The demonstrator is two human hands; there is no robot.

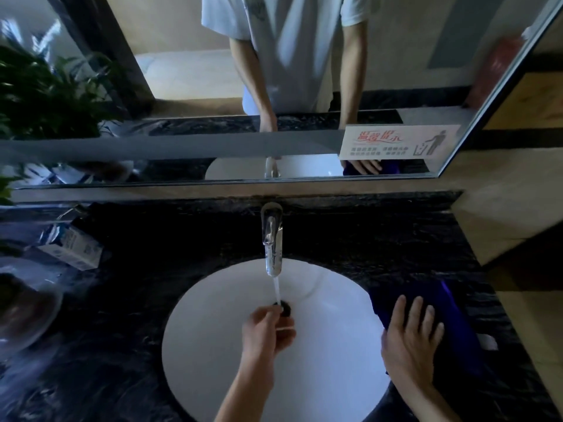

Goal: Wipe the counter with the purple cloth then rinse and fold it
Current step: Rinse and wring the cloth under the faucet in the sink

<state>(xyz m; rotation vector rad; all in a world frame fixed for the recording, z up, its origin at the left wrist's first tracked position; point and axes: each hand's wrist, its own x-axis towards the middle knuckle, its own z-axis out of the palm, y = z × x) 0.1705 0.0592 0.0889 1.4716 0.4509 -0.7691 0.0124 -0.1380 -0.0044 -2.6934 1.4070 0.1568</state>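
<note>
The purple cloth (pixel 451 318) lies on the dark marble counter (pixel 152 300) just right of the white sink (pixel 213 330). My right hand (pixel 411 336) rests flat on the cloth's left part, fingers straight and spread. My left hand (pixel 268 330) is over the middle of the basin, fingers loosely curled under the thin stream of water running from the chrome faucet (pixel 272 239). It holds nothing. The drain (pixel 286 307) is partly hidden behind my left fingers.
A small blue and white carton (pixel 73 245) lies on the counter at the left, next to a glass dish (pixel 27 315) and a green plant (pixel 45 95). A mirror (pixel 182 71) with a white notice sticker (pixel 399 141) runs behind the faucet. A wall corner (pixel 502 214) bounds the counter's right.
</note>
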